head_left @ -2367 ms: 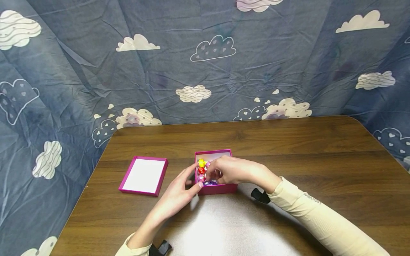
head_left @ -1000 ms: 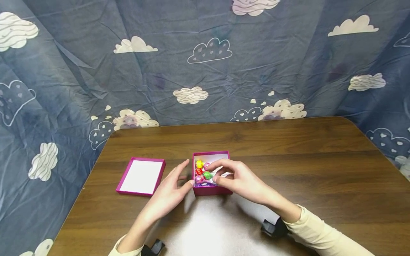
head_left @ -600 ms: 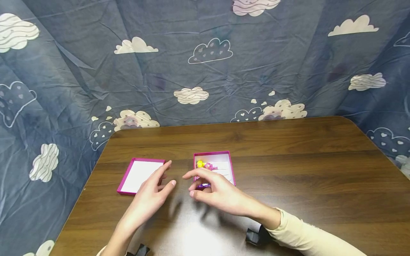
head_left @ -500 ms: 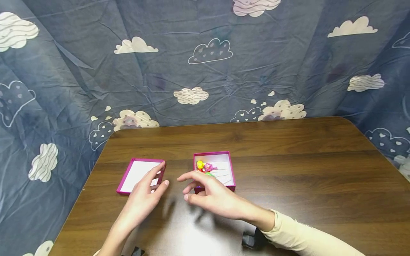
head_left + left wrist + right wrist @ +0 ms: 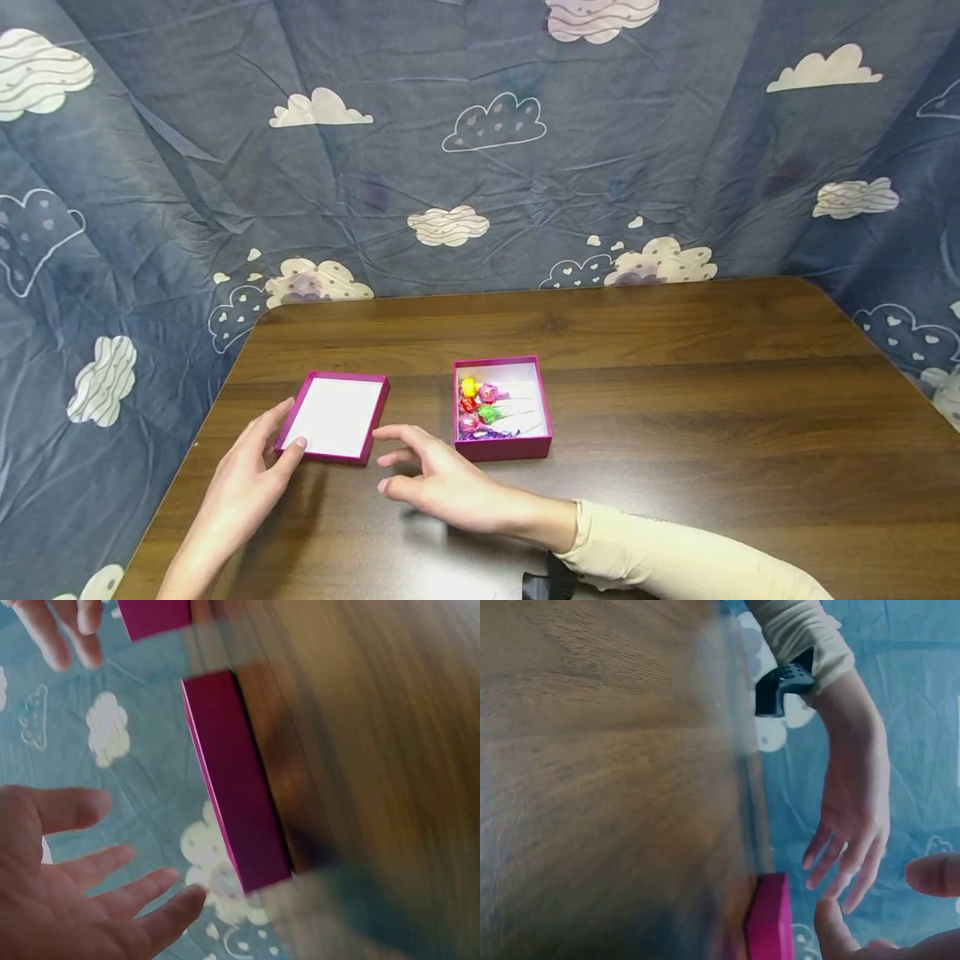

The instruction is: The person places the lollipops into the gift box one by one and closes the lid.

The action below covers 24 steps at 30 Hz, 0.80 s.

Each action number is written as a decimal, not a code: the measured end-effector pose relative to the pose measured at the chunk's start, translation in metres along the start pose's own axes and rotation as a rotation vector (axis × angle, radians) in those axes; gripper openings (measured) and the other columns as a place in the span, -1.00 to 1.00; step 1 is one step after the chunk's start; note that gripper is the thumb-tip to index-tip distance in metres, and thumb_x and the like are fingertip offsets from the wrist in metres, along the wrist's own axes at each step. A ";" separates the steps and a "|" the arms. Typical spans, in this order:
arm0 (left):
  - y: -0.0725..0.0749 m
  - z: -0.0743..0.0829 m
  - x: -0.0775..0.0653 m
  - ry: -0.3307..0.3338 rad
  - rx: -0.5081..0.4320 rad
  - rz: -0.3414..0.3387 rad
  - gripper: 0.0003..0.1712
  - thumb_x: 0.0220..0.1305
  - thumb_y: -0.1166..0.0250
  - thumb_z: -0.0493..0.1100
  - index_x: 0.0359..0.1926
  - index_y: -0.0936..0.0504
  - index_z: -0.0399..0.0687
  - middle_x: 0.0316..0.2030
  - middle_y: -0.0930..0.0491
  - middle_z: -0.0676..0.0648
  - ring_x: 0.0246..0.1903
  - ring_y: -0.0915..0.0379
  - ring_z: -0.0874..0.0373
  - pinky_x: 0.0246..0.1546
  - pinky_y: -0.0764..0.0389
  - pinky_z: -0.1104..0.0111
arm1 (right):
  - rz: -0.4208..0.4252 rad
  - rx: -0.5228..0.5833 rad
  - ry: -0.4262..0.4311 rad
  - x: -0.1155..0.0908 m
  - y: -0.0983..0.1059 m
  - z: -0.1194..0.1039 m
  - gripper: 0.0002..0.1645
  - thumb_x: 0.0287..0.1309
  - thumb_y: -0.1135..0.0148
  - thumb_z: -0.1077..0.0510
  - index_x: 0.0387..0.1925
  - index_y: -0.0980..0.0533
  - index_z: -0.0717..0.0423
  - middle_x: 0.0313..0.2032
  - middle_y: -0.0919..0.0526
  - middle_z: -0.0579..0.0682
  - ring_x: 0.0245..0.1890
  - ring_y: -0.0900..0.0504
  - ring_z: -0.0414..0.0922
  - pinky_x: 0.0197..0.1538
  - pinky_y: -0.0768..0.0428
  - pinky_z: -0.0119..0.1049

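A shallow magenta box lid (image 5: 336,417) lies on the table with its white inside facing up. My left hand (image 5: 243,483) is at its front left corner, fingers spread, thumb overlapping the edge in the head view. In the left wrist view, the left hand (image 5: 90,877) appears beside the lid's magenta side (image 5: 236,787) with nothing in its fingers. My right hand (image 5: 450,487) hovers right of the lid's front corner, fingers loosely bent and holding nothing. Behind it stands the magenta box (image 5: 504,450), holding several lollipops (image 5: 487,414) in yellow, red, pink, green and purple wrappers, sticks pointing right.
The brown wooden table (image 5: 675,400) has a rounded far right corner. A dark blue cloth (image 5: 615,150) with white clouds hangs behind it. A black wrist camera mount (image 5: 546,583) sits under the right sleeve (image 5: 675,554).
The right hand has left the lollipops and moved left and toward the front. My left hand has moved from the box to the lid's left side. The box and lid stay in place.
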<state>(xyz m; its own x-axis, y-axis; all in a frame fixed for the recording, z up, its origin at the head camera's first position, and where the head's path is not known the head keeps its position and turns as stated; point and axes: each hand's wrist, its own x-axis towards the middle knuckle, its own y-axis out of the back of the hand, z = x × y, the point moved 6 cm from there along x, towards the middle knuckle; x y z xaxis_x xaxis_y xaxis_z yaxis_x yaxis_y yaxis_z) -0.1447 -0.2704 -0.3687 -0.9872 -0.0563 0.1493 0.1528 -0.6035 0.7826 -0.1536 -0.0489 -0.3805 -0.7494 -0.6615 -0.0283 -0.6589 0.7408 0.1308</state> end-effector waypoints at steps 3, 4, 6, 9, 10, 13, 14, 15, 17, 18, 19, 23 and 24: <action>0.001 -0.011 0.001 -0.026 0.012 -0.052 -0.40 0.41 -0.18 -0.16 0.39 -0.29 -0.25 0.29 -0.31 -0.35 0.26 -0.25 -0.31 0.14 -0.33 -0.13 | 0.033 -0.016 -0.023 0.008 -0.005 0.007 -0.29 0.18 -0.27 0.13 0.37 -0.31 -0.02 0.14 -0.56 0.08 0.17 -0.51 -0.12 0.06 -0.47 -0.36; 0.001 -0.014 0.002 -0.029 0.017 -0.071 -0.40 0.42 -0.16 -0.17 0.39 -0.28 -0.27 0.30 -0.29 -0.35 0.29 -0.20 -0.32 0.16 -0.29 -0.15 | 0.042 -0.022 -0.029 0.011 -0.005 0.009 -0.25 0.17 -0.26 0.12 0.39 -0.28 0.02 0.15 -0.56 0.11 0.18 -0.50 -0.12 0.07 -0.47 -0.36; 0.000 -0.021 0.003 -0.026 0.032 -0.103 -0.41 0.43 -0.14 -0.18 0.39 -0.26 -0.30 0.31 -0.26 -0.37 0.30 -0.17 -0.35 0.17 -0.25 -0.18 | 0.061 -0.030 -0.040 0.017 -0.006 0.014 -0.20 0.15 -0.26 0.12 0.41 -0.24 0.09 0.16 -0.55 0.14 0.19 -0.50 -0.12 0.09 -0.46 -0.35; -0.004 -0.031 0.004 0.010 0.036 -0.166 -0.38 0.45 -0.13 -0.13 0.41 -0.22 -0.31 0.32 -0.24 -0.40 0.29 -0.16 -0.37 0.15 -0.24 -0.21 | 0.078 -0.022 -0.069 0.024 -0.007 0.020 -0.16 0.14 -0.26 0.12 0.43 -0.19 0.16 0.16 -0.55 0.17 0.19 -0.50 -0.09 0.12 -0.46 -0.31; -0.006 -0.034 0.005 0.021 0.037 -0.187 -0.36 0.45 -0.13 -0.12 0.41 -0.21 -0.32 0.33 -0.23 -0.41 0.29 -0.15 -0.38 0.15 -0.23 -0.22 | 0.086 -0.016 -0.078 0.026 -0.007 0.022 -0.15 0.14 -0.26 0.13 0.43 -0.19 0.18 0.16 -0.55 0.19 0.19 -0.50 -0.07 0.13 -0.46 -0.28; -0.011 -0.039 0.010 0.036 0.036 -0.236 -0.30 0.44 -0.14 -0.09 0.41 -0.15 -0.39 0.30 -0.24 -0.48 0.28 -0.15 -0.40 0.14 -0.24 -0.23 | 0.106 0.011 -0.098 0.032 -0.006 0.026 -0.14 0.14 -0.26 0.15 0.44 -0.16 0.23 0.16 -0.53 0.23 0.19 -0.50 -0.01 0.15 -0.48 -0.21; -0.012 -0.040 0.013 0.038 0.030 -0.246 -0.28 0.44 -0.14 -0.10 0.41 -0.12 -0.43 0.28 -0.25 -0.50 0.26 -0.19 -0.40 0.13 -0.26 -0.23 | 0.117 0.018 -0.101 0.034 -0.006 0.027 -0.13 0.14 -0.26 0.16 0.44 -0.15 0.24 0.17 -0.53 0.24 0.20 -0.50 -0.01 0.16 -0.47 -0.19; -0.012 -0.041 0.016 0.042 0.021 -0.253 -0.27 0.44 -0.14 -0.11 0.41 -0.09 -0.46 0.27 -0.25 -0.52 0.24 -0.24 -0.39 0.12 -0.29 -0.21 | 0.130 0.021 -0.104 0.036 -0.006 0.029 -0.12 0.14 -0.26 0.16 0.44 -0.15 0.25 0.16 -0.53 0.25 0.19 -0.50 -0.01 0.17 -0.46 -0.18; -0.013 -0.044 0.022 0.047 0.009 -0.257 -0.27 0.44 -0.11 -0.14 0.40 -0.05 -0.51 0.22 -0.29 -0.55 0.13 -0.37 -0.37 0.05 -0.39 -0.16 | 0.154 0.029 -0.109 0.041 -0.006 0.032 -0.10 0.11 -0.27 0.17 0.44 -0.14 0.28 0.17 -0.52 0.27 0.19 -0.51 -0.01 0.19 -0.45 -0.16; -0.013 -0.045 0.025 0.056 -0.002 -0.259 -0.27 0.45 -0.10 -0.15 0.41 -0.03 -0.53 0.21 -0.30 -0.56 0.09 -0.41 -0.35 0.03 -0.41 -0.14 | 0.164 0.034 -0.112 0.043 -0.006 0.033 -0.10 0.11 -0.27 0.18 0.44 -0.14 0.29 0.19 -0.50 0.27 0.19 -0.51 0.00 0.19 -0.45 -0.15; -0.013 -0.046 0.028 0.066 -0.014 -0.261 -0.28 0.46 -0.08 -0.16 0.40 -0.03 -0.54 0.19 -0.32 -0.55 0.07 -0.44 -0.32 0.02 -0.43 -0.12 | 0.172 0.033 -0.115 0.045 -0.006 0.035 -0.09 0.09 -0.28 0.18 0.44 -0.14 0.30 0.21 -0.48 0.26 0.18 -0.51 0.00 0.19 -0.44 -0.15; -0.014 -0.050 0.036 0.085 -0.023 -0.280 -0.35 0.47 -0.03 -0.18 0.37 -0.12 -0.57 0.17 -0.35 -0.54 0.12 -0.37 -0.33 0.07 -0.38 -0.14 | 0.196 0.010 -0.126 0.052 -0.007 0.042 -0.08 0.07 -0.28 0.19 0.43 -0.14 0.34 0.22 -0.45 0.25 0.16 -0.51 -0.01 0.18 -0.45 -0.16; -0.015 -0.050 0.038 0.087 -0.030 -0.294 -0.36 0.48 -0.02 -0.18 0.36 -0.13 -0.58 0.18 -0.33 -0.55 0.16 -0.31 -0.36 0.10 -0.34 -0.16 | 0.198 0.001 -0.124 0.055 -0.007 0.043 -0.08 0.07 -0.27 0.20 0.43 -0.14 0.36 0.22 -0.44 0.24 0.16 -0.51 -0.01 0.17 -0.45 -0.18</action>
<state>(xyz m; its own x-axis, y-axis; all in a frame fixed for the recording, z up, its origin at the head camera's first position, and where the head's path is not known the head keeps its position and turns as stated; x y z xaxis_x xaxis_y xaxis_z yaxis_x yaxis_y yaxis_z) -0.1867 -0.3031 -0.4055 -0.9893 0.0571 -0.1341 -0.1400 -0.6274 0.7660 -0.1929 -0.0849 -0.4255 -0.8665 -0.4835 -0.1240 -0.4979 0.8551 0.1448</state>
